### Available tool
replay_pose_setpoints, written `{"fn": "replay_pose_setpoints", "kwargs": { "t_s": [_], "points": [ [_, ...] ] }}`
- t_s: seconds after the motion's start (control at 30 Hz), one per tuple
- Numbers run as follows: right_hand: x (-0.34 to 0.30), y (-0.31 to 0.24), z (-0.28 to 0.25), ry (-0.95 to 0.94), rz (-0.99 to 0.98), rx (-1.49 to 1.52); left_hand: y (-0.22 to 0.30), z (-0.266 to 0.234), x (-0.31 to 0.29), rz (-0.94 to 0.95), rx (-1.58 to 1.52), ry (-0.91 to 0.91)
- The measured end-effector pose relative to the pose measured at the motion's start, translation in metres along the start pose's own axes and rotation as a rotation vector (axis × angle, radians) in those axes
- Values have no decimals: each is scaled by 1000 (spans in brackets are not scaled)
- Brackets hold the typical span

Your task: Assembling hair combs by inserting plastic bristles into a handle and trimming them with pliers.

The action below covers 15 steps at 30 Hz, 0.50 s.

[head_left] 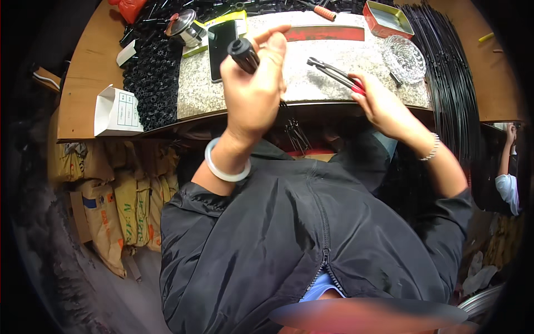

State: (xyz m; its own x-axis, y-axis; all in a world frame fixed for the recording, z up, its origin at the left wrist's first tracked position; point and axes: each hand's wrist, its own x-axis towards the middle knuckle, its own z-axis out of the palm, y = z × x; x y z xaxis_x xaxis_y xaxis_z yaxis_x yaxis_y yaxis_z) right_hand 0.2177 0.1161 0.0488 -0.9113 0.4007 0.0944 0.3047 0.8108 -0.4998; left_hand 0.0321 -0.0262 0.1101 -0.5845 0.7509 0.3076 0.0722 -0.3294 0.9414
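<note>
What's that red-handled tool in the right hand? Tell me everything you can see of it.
The red-handled tool, pincer-like, has two slim, dark, metallic-looking shanks meeting at a small head. The right hand grips its red handles, partly hiding them. It slants up and left, its head over the speckled slab; whether it touches or its jaws meet is unclear.

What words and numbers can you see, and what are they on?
White box: tiny dark print, too small to read.
Yellowish sacks: big green letters, which I won't copy out.
Brown sack: orange marks, too blurred to read.
I can't make out any others.
</note>
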Motion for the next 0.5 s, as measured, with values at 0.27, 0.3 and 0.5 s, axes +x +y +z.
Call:
{"fn": "replay_pose_setpoints", "kwargs": {
  "t_s": [0.27, 0.3, 0.5],
  "points": [
    [14, 19, 40, 373, 26, -570, -177, -2, -116, -29, 363, -109],
    [13, 23, 44, 397, 22, -594, -198, -3, -127, -43, 366, -153],
    [16, 27, 51, 386, 64, -575, -135, -6, -79, 187, 485, -75]
  ]
}}
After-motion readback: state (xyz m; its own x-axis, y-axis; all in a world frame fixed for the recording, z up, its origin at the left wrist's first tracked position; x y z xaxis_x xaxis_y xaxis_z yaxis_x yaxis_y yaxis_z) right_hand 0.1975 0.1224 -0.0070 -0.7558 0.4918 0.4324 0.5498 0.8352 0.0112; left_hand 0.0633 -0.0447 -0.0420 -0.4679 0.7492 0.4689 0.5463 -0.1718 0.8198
